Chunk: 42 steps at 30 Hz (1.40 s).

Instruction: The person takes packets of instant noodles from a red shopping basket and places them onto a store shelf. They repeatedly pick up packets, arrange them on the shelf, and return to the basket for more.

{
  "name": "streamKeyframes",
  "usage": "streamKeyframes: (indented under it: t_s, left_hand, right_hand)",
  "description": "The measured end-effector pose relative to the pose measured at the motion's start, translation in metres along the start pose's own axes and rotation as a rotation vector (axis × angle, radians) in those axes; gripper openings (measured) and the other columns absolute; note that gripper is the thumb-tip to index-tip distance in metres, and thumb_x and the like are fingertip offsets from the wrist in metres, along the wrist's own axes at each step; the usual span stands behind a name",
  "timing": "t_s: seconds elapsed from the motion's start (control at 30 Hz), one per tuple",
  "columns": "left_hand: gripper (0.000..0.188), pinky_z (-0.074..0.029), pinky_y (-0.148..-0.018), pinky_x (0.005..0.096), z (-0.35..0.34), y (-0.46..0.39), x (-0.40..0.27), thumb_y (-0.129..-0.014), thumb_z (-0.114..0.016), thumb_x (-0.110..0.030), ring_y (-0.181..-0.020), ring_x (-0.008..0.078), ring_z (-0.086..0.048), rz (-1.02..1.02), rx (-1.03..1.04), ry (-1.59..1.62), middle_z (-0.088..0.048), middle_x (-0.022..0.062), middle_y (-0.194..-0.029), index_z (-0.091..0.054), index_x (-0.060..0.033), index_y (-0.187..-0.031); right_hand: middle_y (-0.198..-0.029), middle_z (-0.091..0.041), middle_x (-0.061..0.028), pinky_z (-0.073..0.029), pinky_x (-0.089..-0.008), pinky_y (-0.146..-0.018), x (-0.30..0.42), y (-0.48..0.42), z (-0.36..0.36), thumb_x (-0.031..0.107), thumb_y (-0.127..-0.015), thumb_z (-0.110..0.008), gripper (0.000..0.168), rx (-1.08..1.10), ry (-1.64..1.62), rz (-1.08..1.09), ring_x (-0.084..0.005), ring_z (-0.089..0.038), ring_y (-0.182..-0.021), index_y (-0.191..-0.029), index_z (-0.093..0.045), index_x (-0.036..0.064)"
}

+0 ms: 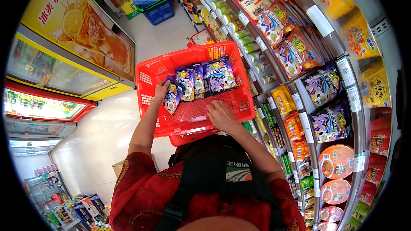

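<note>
A red plastic shopping basket [192, 53] is in front of me, its near side close to my body. Inside, against the far wall, purple snack packets [220, 75] printed with a football stand side by side. My left hand [161, 90] pinches the top of another purple snack packet [172, 100], tilted at the basket's left end. Over the basket's perforated floor, toward the near right, hovers my right hand [221, 115]; its fingers are bent and slightly apart, and nothing shows in them. Part of a second red basket [192, 138] shows beneath the first.
Along the right run store shelves [290, 94] with purple packets [330, 123], brown packets [298, 51] and bowl noodles [337, 161]. At left stand a yellow freezer [64, 61] and a lit red-framed cooler [45, 102]. Blue baskets [157, 14] are stacked on the floor ahead.
</note>
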<state>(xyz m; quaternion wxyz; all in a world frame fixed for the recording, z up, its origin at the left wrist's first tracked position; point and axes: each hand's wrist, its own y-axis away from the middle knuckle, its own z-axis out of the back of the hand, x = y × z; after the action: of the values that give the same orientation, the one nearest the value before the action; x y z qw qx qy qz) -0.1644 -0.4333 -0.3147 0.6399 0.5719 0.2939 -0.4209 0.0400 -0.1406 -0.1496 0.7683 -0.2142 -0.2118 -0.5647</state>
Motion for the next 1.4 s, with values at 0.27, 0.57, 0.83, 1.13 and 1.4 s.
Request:
streamKeyframes:
  t_s: [0.27, 0.57, 0.83, 1.13, 1.4]
  left_hand:
    - [0.017, -0.047, -0.06, 0.0272, -0.012, 0.069, -0.115, -0.094, -0.06, -0.019, -0.066, 0.008, -0.058, -0.391, 0.237, 0.028, -0.066, 0.0016, -0.08, -0.065, -0.0031, -0.096]
    - [0.021, -0.054, -0.076, 0.0275, -0.111, 0.156, -0.207, -0.099, -0.054, -0.021, -0.081, 0.0111, -0.066, -0.188, 0.582, 0.623, -0.07, 0.0055, -0.092, -0.063, -0.0024, -0.102]
    - [0.025, -0.048, -0.072, 0.0225, -0.197, 0.184, -0.223, -0.096, -0.058, -0.017, -0.081, 0.008, -0.061, -0.342, 0.827, 0.272, -0.066, 0.0017, -0.095, -0.056, -0.0021, -0.116]
    - [0.038, -0.049, -0.077, 0.0363, -0.336, 0.246, -0.259, -0.077, -0.072, -0.006, -0.089, 0.0295, -0.061, -1.258, 0.632, -0.17, -0.061, 0.0159, -0.096, -0.06, -0.0017, -0.113]
    - [0.06, -0.044, -0.091, 0.0474, -0.404, 0.257, -0.269, -0.076, -0.069, -0.001, -0.104, 0.0451, -0.053, -1.166, 0.624, -0.188, -0.058, 0.0271, -0.107, -0.044, 0.0029, -0.13]
  right_hand:
    - [-0.122, -0.051, -0.029, -0.039, -0.0472, -0.1, 0.006, -0.01, -0.011, 0.02, -0.088, -0.063, 0.06, -0.071, -0.257, -0.168, -0.042, -0.05, -0.114, -0.136, -0.039, -0.006]
    - [-0.074, -0.055, -0.0036, -0.043, -0.0274, -0.06, 0.012, -0.004, 0.026, 0.011, -0.085, -0.071, 0.034, -0.574, -0.624, -0.372, -0.0102, -0.05, -0.066, -0.115, -0.058, 0.001]
    - [-0.08, -0.056, 0.0044, -0.04, -0.0204, -0.062, -0.003, 0.061, 0.088, 0.003, -0.09, -0.065, 0.002, -0.989, -0.406, -0.437, -0.0027, -0.047, -0.07, -0.09, -0.064, 0.002]
    - [-0.091, -0.058, -0.0138, -0.042, -0.0386, -0.078, -0.033, 0.123, 0.183, 0.002, -0.082, -0.07, 0.014, -1.325, 0.354, -0.539, -0.028, -0.052, -0.089, -0.096, -0.066, 0.0]
    - [-0.092, -0.058, -0.018, -0.05, -0.0326, -0.062, -0.051, 0.141, 0.217, 0.003, -0.084, -0.066, 0.043, -1.139, 0.361, -0.841, -0.0239, -0.061, -0.075, -0.122, -0.048, -0.009]
